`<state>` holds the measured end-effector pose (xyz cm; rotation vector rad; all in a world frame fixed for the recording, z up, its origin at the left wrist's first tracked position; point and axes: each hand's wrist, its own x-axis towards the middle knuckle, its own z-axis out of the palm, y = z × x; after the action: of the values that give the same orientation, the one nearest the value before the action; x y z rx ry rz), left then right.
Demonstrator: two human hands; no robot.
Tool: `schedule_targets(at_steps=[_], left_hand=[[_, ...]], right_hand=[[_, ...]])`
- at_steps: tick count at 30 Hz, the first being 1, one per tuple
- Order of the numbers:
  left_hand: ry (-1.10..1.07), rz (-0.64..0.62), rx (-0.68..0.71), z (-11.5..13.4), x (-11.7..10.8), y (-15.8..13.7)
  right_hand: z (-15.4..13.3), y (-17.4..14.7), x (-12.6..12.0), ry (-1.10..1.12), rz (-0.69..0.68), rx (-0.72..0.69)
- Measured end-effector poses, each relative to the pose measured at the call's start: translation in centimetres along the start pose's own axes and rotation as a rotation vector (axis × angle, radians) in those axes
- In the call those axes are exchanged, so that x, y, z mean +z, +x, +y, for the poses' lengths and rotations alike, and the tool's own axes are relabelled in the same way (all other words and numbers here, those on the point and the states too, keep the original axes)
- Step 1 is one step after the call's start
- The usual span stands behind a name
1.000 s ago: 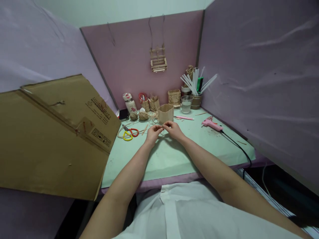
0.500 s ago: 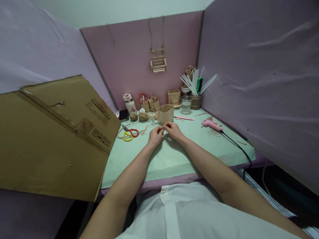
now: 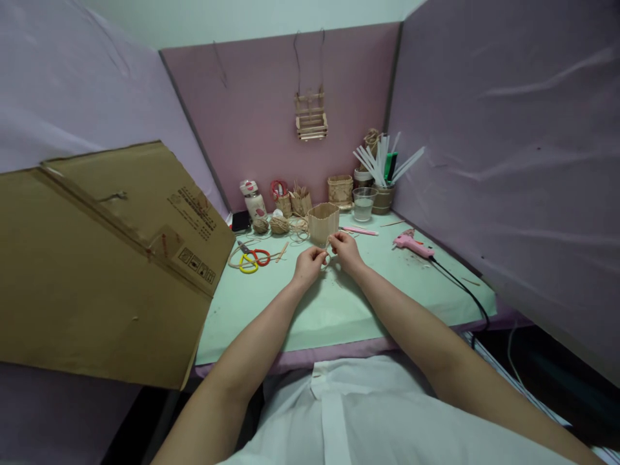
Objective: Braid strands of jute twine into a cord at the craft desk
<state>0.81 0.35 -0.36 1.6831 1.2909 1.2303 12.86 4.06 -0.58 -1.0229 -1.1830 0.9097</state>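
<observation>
No word, brand or number can be read. On the left, the box (image 3: 97, 284) bears lines of dark print (image 3: 197, 208) toward its far right side, too small to make out, and nearer, a row of framed signs (image 3: 196, 265) whose pictures are too small to tell. The tape (image 3: 163, 243) on it carries reddish marks, blurred past reading.

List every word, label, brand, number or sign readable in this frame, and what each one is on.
No word, brand or number can be read.
Cardboard: dark lines of print, too small and blurred to read.
Cardboard, below that print: a row of four framed signs, too small to make out.
Cardboard, left of the signs: reddish marks, too blurred to read.
Bottle: reddish markings, no legible lettering.
</observation>
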Motion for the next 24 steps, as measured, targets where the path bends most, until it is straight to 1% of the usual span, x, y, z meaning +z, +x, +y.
schedule_targets(at_steps=[4,7,10,13,15,18,21,24], left_hand=[[-0.09,0.01,-0.025,0.0,-0.5,0.0],[-0.096,0.02,-0.027,-0.1,-1.0,0.1],[-0.069,0.047,-0.001,-0.2,-1.4,0.4],[-0.07,0.072,0.037,-0.1,-1.6,0.4],[-0.082,0.063,0.064,0.0,-1.6,0.4],[-0.076,0.01,0.104,0.2,-1.6,0.3],[-0.065,-0.031,0.128,0.1,-1.5,0.3],[-0.018,-0.041,0.128,0.0,-1.4,0.3]], right_hand=[[-0.8,-0.1,-0.4,0.064,-0.118,0.015],[-1.2,-0.2,-0.4,0.075,-0.138,0.043],[-1.5,-0.3,-0.3,0.107,-0.175,0.07],[-1.6,-0.3,-0.3,0.188,-0.235,0.141],[-1.5,-0.3,-0.3,0.216,-0.257,0.184],[-1.4,-0.4,-0.3,0.172,-0.326,0.217],[-1.2,-0.5,-0.4,0.119,-0.421,0.195],[-1.0,-0.5,-0.5,0.126,-0.418,0.133]])
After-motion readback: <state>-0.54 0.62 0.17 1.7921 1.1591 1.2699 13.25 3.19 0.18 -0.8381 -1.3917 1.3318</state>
